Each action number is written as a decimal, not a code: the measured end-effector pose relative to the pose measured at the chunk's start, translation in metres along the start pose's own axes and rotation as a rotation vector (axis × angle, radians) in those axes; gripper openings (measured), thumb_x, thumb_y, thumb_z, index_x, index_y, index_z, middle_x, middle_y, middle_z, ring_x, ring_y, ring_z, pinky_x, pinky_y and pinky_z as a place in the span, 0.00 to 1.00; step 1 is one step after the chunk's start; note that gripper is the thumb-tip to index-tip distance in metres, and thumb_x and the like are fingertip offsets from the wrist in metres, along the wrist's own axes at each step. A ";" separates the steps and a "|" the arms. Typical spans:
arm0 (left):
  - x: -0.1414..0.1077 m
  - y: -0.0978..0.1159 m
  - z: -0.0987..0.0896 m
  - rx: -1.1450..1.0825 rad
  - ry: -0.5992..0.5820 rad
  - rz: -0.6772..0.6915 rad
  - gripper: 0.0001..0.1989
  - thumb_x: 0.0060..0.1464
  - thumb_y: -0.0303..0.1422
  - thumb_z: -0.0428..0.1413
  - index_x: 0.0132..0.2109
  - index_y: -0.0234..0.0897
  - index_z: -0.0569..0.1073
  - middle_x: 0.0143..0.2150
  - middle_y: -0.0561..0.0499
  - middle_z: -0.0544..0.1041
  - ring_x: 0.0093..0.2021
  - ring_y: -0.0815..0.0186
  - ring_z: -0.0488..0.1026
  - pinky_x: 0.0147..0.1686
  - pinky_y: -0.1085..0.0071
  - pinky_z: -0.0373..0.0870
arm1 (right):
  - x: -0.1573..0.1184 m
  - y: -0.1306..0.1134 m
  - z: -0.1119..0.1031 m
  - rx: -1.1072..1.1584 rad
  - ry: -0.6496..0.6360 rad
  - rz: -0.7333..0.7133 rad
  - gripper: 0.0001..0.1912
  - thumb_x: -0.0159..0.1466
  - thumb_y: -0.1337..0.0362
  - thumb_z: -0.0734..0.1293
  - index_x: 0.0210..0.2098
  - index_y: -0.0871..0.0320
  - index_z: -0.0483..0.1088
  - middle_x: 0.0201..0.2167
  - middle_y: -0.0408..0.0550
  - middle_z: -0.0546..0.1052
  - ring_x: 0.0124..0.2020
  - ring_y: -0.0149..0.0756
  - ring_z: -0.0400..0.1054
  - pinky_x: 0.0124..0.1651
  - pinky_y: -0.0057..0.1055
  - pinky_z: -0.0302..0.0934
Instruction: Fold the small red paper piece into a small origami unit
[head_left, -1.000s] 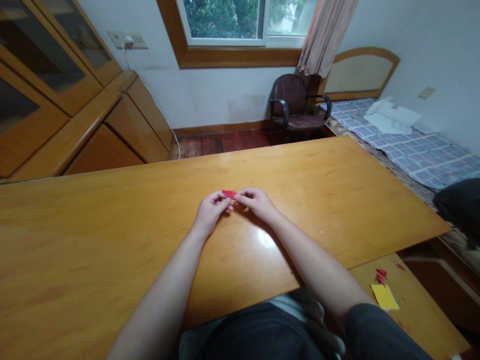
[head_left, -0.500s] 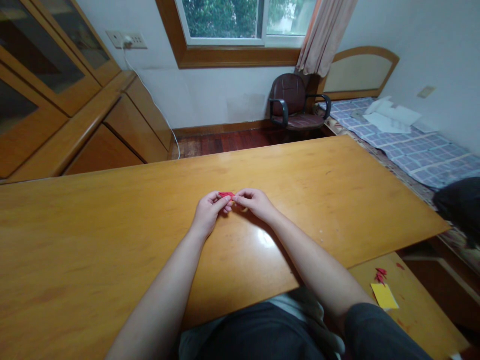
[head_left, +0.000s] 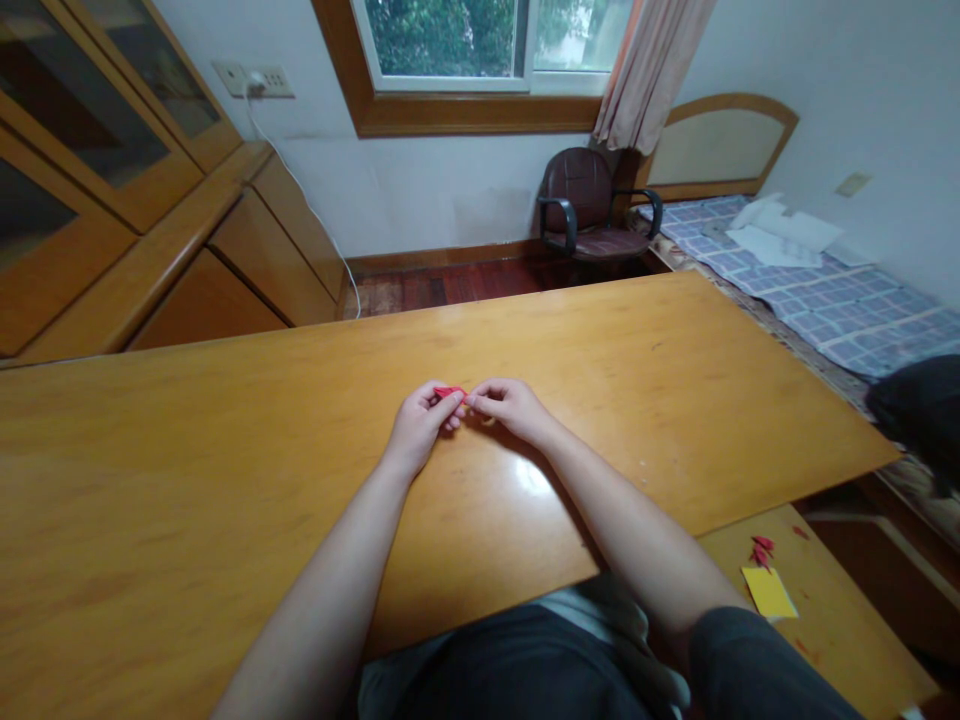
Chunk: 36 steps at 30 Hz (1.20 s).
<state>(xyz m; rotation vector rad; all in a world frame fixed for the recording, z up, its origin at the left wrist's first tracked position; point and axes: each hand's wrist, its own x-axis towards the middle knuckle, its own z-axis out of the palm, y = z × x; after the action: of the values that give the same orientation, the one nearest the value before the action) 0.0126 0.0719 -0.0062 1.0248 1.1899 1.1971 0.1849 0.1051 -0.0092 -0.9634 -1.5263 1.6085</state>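
A small red folded piece [head_left: 451,392] is held over the middle of the wooden table [head_left: 225,480]. My left hand [head_left: 421,420] grips it between thumb and fingers, with its left tip poking out above the thumb. At the right end of the piece, the thumb and forefinger of my right hand [head_left: 510,405] pinch it. The two hands nearly touch. The exact folds are too small to make out.
On a lower surface [head_left: 847,610] at the right lie small red pieces [head_left: 762,550] and a yellow square [head_left: 770,592]. Beyond the table are a chair [head_left: 581,200], a bed [head_left: 840,290] and a cabinet [head_left: 187,250].
The red piece has tilted and shifted slightly left between my fingers. Both hands have hardly moved.
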 end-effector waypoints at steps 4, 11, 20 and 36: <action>0.000 0.000 -0.001 -0.036 0.041 0.024 0.13 0.46 0.40 0.65 0.31 0.35 0.72 0.24 0.53 0.77 0.21 0.73 0.69 0.22 0.77 0.63 | 0.000 0.000 -0.001 0.003 0.013 0.014 0.17 0.57 0.52 0.70 0.31 0.63 0.74 0.23 0.44 0.75 0.25 0.28 0.64 0.30 0.25 0.57; 0.001 0.000 -0.003 -0.081 0.087 0.022 0.14 0.45 0.39 0.65 0.31 0.35 0.72 0.23 0.53 0.77 0.20 0.73 0.69 0.22 0.77 0.63 | 0.001 0.001 -0.003 0.026 0.031 0.031 0.16 0.56 0.53 0.71 0.31 0.62 0.74 0.26 0.46 0.77 0.27 0.29 0.67 0.32 0.26 0.59; 0.001 -0.001 -0.003 -0.078 0.077 0.028 0.14 0.46 0.40 0.65 0.32 0.35 0.72 0.23 0.54 0.76 0.19 0.74 0.69 0.22 0.78 0.63 | 0.002 -0.001 -0.004 0.024 0.055 0.002 0.16 0.58 0.52 0.69 0.32 0.61 0.74 0.27 0.45 0.76 0.28 0.29 0.66 0.34 0.26 0.59; 0.002 -0.007 -0.005 -0.006 0.000 0.040 0.12 0.50 0.39 0.63 0.32 0.34 0.75 0.26 0.50 0.78 0.22 0.71 0.71 0.23 0.76 0.65 | -0.001 -0.002 -0.001 0.067 -0.002 0.026 0.17 0.55 0.52 0.72 0.30 0.62 0.74 0.24 0.44 0.75 0.27 0.29 0.66 0.34 0.27 0.60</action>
<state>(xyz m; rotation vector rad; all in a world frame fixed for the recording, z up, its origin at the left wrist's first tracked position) 0.0088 0.0727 -0.0139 1.0486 1.1699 1.2315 0.1860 0.1051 -0.0076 -0.9487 -1.4577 1.6684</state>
